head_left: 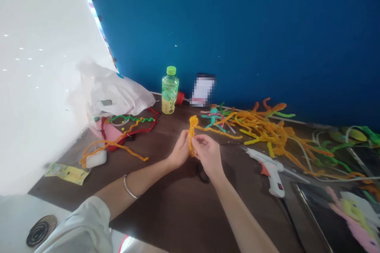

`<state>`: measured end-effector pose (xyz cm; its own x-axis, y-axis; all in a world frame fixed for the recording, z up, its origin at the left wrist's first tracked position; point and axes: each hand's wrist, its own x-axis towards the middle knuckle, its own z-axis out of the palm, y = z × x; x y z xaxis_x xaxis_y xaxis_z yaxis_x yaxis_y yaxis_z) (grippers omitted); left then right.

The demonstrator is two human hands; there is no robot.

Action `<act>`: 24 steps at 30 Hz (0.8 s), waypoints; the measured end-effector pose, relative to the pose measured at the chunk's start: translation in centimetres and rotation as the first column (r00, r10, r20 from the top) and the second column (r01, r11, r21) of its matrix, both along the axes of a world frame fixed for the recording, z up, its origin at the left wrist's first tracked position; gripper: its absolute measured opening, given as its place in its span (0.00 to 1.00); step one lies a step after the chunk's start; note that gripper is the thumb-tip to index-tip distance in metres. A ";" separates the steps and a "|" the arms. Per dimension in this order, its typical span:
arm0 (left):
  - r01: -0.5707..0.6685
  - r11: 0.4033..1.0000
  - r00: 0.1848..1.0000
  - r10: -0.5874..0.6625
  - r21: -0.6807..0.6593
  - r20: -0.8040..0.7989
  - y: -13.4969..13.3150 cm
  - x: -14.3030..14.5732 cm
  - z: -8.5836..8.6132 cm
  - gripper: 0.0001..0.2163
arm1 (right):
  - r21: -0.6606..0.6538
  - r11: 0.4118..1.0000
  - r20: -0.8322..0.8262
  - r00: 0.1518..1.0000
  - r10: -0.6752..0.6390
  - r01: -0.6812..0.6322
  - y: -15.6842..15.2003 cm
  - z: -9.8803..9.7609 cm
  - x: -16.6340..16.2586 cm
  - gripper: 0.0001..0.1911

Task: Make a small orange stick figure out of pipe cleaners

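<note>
1. Yellow-orange fuzzy piece [193, 121]: mid-frame, upright, held up in front of the person over the worktop [166, 209]. Coiled knob on top, narrower length below, one loose strand trailing off right toward the pile.
2. Left hand [179, 151]: fingers grasping the lower length from the left side. Metal bangle [126, 184] on that forearm.
3. Right hand [209, 155]: fingers bent, thumb and index pinching the same lower length from the right. The two hands are close together.
4. Black loop [203, 174]: on worktop just below the hands, partly hidden by right hand.
5. Behind the hands: green-capped bottle [170, 95], standing; red object [180, 98] just beside it, partly covered; phone [203, 90], propped upright, screen pixelated.
6. Right: teal figure [213, 116], next to orange fuzzy stems [264, 126], heaped. Glue gun [275, 170] in front of the heap, nozzle pointing left. Dark flat panel [308, 205] nearer the person, pink piece [356, 227] lying over it, blurred.
7. Left: white plastic bag [121, 93], crumpled; white case [96, 159]; yellow packet [67, 173] near the edge.
</note>
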<state>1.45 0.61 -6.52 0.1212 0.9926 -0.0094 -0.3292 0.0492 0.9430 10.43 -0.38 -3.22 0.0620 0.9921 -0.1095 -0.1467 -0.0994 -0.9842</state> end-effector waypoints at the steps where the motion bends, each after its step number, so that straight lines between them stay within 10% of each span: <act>1: 0.004 1.000 1.000 -0.004 0.000 0.001 0.0 0.0 -0.1 0.17 | 0.009 1.000 0.006 1.000 0.001 -0.001 0.0 -0.1 0.0 0.13; 24: 0.175 0.985 0.932 -0.168 0.008 0.322 -0.2 0.2 -0.4 0.16 | -0.021 0.997 0.003 0.997 -0.076 0.076 0.3 0.6 0.8 0.13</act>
